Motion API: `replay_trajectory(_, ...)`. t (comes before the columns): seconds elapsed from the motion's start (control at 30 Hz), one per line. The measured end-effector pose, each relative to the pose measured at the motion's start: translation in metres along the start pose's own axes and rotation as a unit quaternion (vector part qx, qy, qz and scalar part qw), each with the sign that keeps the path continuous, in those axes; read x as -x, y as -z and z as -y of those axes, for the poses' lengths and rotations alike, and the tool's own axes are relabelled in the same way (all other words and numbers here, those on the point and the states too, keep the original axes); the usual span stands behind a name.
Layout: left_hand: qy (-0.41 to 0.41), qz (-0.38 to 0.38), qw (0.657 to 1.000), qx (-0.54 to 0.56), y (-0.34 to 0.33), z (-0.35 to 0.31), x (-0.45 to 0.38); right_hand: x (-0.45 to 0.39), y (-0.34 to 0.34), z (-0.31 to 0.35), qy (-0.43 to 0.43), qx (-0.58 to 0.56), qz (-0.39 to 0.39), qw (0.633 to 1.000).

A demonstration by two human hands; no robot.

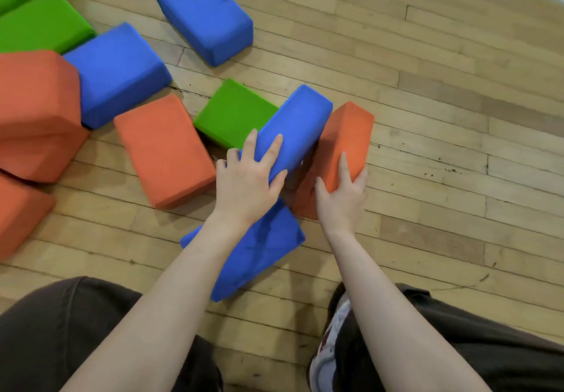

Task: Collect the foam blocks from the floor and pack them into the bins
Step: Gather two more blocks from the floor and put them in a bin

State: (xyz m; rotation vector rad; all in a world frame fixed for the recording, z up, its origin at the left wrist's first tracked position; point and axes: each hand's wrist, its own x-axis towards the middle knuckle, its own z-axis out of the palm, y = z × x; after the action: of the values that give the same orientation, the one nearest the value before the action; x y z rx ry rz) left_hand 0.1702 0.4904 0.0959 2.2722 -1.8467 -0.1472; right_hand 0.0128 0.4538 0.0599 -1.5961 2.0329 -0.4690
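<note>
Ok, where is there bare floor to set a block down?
Bare floor lies wide open right of the orange block under the right hand. A smaller patch lies past the far blue block, top right. Left is crowded: orange, blue and green blocks packed close around the left hand.

Left hand on blue block, right hand on orange block.
</note>
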Motion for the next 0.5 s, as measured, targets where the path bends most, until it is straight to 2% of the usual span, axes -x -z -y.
replay_trajectory(0.13, 0.102, 0.037, 0.993, 0.04, 0.059, -0.012, 0.011, 0.016, 0.055, 0.028, 0.054, 0.022, 0.042, 0.997)
replay_trajectory(0.23, 0.189, 0.055, 0.978, 0.063, 0.145, -0.028, 0.024, 0.041, 0.125, 0.071, 0.105, 0.032, 0.075, 0.991)
replay_trajectory(0.5, 0.323, 0.026, 0.944, 0.064, 0.357, -0.048, 0.087, 0.129, 0.283, 0.207, 0.236, 0.072, 0.165, 0.955)
